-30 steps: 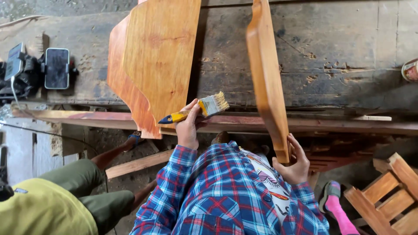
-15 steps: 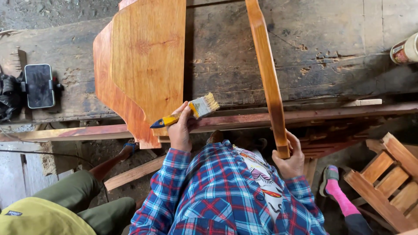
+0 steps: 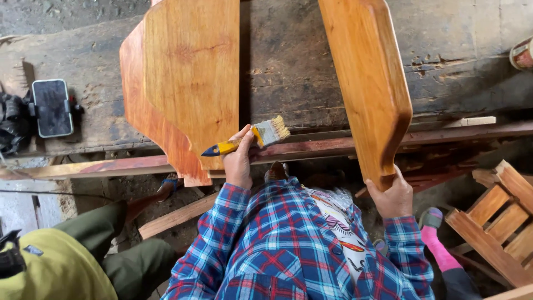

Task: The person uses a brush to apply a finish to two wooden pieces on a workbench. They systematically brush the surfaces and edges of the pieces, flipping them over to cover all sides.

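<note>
Wood is everywhere here, and the piece in hand is a long shaped board [image 3: 369,83] of orange-brown timber, smooth and a little glossy, with rounded corners and softened edges. It stands tilted over the rough grey tabletop [image 3: 455,61], its lower end coming off the front edge toward the person. The right hand [image 3: 395,194] is closed around that lower end from below. I judge the board stiff and rather heavy for one hand, so the bottom end is a sensible place to hold it, but the shiny surface may be slippery, perhaps wet.

The left hand [image 3: 239,161] is clamped on a paintbrush [image 3: 250,139] with a yellow and blue handle and pale bristles; light, easy to grip at the handle. The two hands are well apart.

Beside the brush lies a second panel [image 3: 189,83], wider, same warm colour, with a stepped curved edge. A phone [image 3: 51,107] rests at the far left. Slatted wooden pieces [image 3: 494,222] stand at the right.
</note>
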